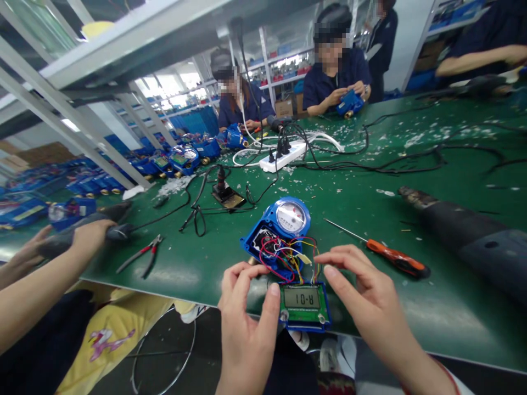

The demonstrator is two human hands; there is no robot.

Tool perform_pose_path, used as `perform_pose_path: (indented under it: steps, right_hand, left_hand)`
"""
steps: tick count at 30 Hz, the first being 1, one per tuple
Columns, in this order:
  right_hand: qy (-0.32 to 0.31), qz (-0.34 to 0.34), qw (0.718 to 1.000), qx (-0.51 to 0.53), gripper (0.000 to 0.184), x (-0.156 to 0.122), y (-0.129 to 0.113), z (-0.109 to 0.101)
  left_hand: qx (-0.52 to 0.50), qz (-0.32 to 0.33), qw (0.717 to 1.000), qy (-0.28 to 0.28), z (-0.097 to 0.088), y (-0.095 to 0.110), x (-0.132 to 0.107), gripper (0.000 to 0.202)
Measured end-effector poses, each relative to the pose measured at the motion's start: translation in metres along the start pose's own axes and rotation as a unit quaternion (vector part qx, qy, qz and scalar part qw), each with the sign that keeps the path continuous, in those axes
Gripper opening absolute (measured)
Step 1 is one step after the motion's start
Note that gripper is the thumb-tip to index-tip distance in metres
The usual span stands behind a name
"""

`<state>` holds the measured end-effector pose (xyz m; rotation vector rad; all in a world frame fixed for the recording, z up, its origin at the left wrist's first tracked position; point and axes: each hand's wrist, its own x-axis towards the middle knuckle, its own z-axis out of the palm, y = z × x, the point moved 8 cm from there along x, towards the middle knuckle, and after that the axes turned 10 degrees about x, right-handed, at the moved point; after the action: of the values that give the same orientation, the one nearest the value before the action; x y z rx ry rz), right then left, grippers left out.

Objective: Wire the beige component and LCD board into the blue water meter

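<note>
A blue water meter point(293, 218) with a round dial lies on the bench, its housing open and full of coloured wires point(284, 251). The wires run to a green circuit board with a display point(299, 299) in a blue frame at the bench's near edge; its characters appear upside down. My left hand point(250, 312) is left of the board, fingers apart, its index fingertip by the housing and its thumb at the board's corner. My right hand point(362, 291) is open on the other side, fingertips beside the wires. Whether these fingertips touch anything is unclear.
An orange-handled screwdriver point(397, 258) and a dark power tool point(465, 236) lie on the right. Left are pliers point(142, 256) and a co-worker's arms point(53, 274) with another tool. A white power strip point(283, 156), cables and more meters point(181, 159) are farther back.
</note>
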<state>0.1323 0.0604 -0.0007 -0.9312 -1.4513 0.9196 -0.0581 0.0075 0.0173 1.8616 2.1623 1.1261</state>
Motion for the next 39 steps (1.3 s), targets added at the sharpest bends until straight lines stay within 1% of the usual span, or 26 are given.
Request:
perform_pose_path:
  steps: [3,6,8,12,15,17,19,21,24,28,33,36,39]
  right_hand:
    - [-0.022,-0.013,0.999,-0.019,0.012,-0.003,0.001,0.007]
    - [-0.032,-0.021,0.999,-0.026,0.012,-0.003,0.002,0.014]
    - [-0.035,-0.016,0.999,-0.023,0.012,-0.001,0.004,0.018]
    - [-0.051,0.027,0.998,-0.007,0.008,0.002,0.009,0.028]
    - [-0.047,0.069,0.996,0.031,0.012,0.004,0.017,0.031]
    - [-0.053,0.106,0.990,0.071,0.015,0.005,0.024,0.034]
    - [-0.060,0.138,0.983,0.103,0.018,0.005,0.029,0.036]
    - [-0.063,0.152,0.980,0.116,0.020,0.005,0.030,0.037]
    - [-0.077,0.147,0.980,0.108,0.016,0.005,0.027,0.038]
    - [-0.085,0.131,0.984,0.084,0.013,0.006,0.024,0.038]
    - [-0.102,0.138,0.979,0.106,0.017,0.008,0.026,0.042]
    - [-0.124,0.137,0.976,0.118,0.017,0.007,0.023,0.046]
    - [-0.143,0.126,0.973,0.127,0.016,0.005,0.020,0.048]
  left_hand:
    - [-0.024,-0.022,0.999,-0.014,0.007,0.000,-0.001,0.019]
    - [-0.036,-0.022,0.998,-0.051,0.016,0.000,-0.001,0.028]
    - [-0.027,-0.027,0.997,-0.067,0.020,-0.001,-0.001,0.030]
    - [-0.030,-0.040,0.995,-0.083,0.023,-0.002,-0.001,0.023]
    - [-0.041,-0.033,0.994,-0.099,0.027,-0.002,-0.001,0.013]
    - [-0.053,-0.032,0.993,-0.098,0.028,-0.002,-0.001,0.007]
    - [-0.076,-0.030,0.992,-0.094,0.028,-0.003,0.000,0.008]
    - [-0.109,-0.028,0.990,-0.088,0.028,-0.003,0.001,0.009]
    - [-0.172,-0.045,0.980,-0.086,0.030,-0.005,0.001,0.008]
    - [-0.259,-0.083,0.960,-0.071,0.034,-0.007,-0.002,0.009]
    - [-0.307,-0.105,0.944,-0.051,0.034,-0.010,-0.004,0.011]
    - [-0.344,-0.148,0.926,-0.047,0.035,-0.018,-0.005,0.010]
    - [-0.362,-0.191,0.911,-0.041,0.036,-0.025,-0.008,0.023]
